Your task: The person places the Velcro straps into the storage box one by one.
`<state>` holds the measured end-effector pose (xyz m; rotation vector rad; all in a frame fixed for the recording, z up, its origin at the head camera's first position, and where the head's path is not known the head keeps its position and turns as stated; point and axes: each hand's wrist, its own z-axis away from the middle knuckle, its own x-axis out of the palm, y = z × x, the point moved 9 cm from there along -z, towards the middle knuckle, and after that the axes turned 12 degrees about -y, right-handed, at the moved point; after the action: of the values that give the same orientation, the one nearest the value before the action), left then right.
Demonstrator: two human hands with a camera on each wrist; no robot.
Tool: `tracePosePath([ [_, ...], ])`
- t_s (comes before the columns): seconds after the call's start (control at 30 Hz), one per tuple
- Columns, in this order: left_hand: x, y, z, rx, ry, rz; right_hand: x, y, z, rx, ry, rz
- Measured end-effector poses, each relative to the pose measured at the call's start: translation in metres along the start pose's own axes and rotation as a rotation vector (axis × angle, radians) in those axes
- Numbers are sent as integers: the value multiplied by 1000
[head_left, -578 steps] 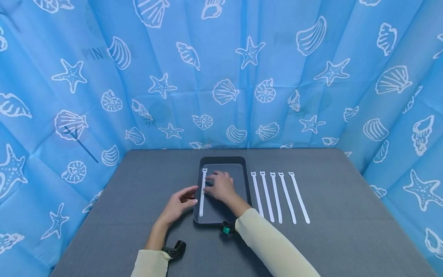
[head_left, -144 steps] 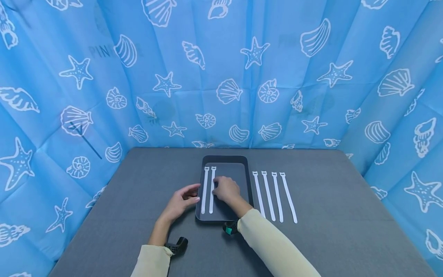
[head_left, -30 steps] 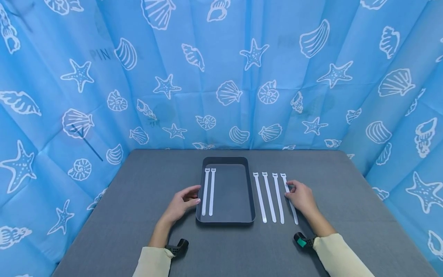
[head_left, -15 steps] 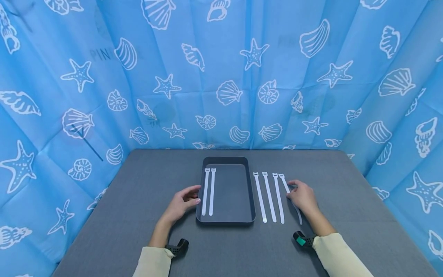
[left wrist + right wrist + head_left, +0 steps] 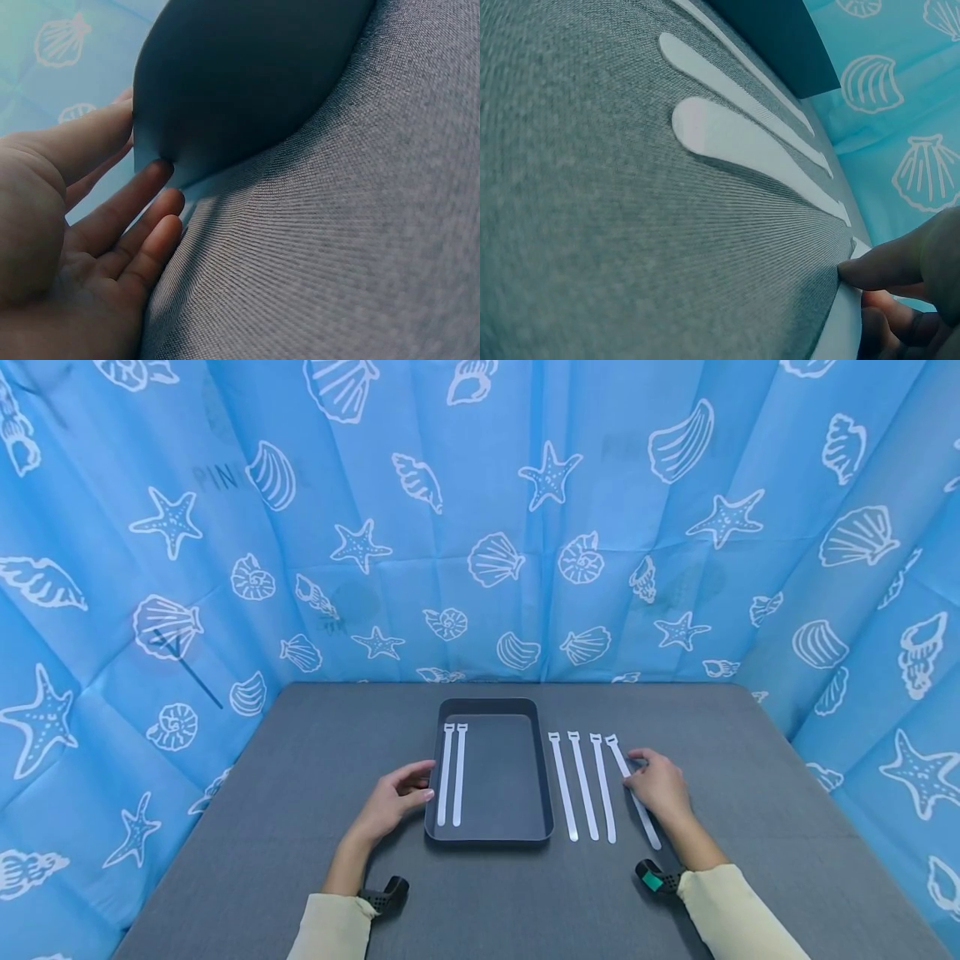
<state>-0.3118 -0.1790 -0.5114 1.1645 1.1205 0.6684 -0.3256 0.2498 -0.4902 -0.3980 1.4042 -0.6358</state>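
My left hand (image 5: 390, 800) is at the left wall of a dark grey tray (image 5: 504, 785). In the left wrist view its thumb reaches over the edge of the tray (image 5: 240, 75) and other fingertips touch the outside. Two white cable ties, flat with slotted heads, lie side by side inside; the inner one (image 5: 460, 777) is right of the outer one (image 5: 446, 777). My right hand (image 5: 660, 787) pinches the rightmost cable tie (image 5: 647, 822) near its middle, which slants on the table. In the right wrist view, thumb and fingers grip this tie (image 5: 842, 322).
Three more cable ties lie in a row between tray and right hand: the left one (image 5: 564, 793), the middle one (image 5: 583, 793) and the right one (image 5: 603, 793). A grey cloth covers the table (image 5: 750, 860). A blue shell-print curtain (image 5: 480, 527) hangs behind.
Since 19.3 seconds ago, one tie has come into the tray from the table row. In the last second the pinched tie's lower end has swung right; the left hand stays put.
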Motion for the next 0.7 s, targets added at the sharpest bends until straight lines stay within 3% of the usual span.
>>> tracePosePath([
  [0.17,0,1,0,-3,-3,-3,0,0,1,-20,6,8],
  [0.4,0,2,-1,12,-4,-9,2,1,1,-124,-23,38],
  [0.7,0,0,0,-3,2,-1,0,2,4,-200,-52,10],
])
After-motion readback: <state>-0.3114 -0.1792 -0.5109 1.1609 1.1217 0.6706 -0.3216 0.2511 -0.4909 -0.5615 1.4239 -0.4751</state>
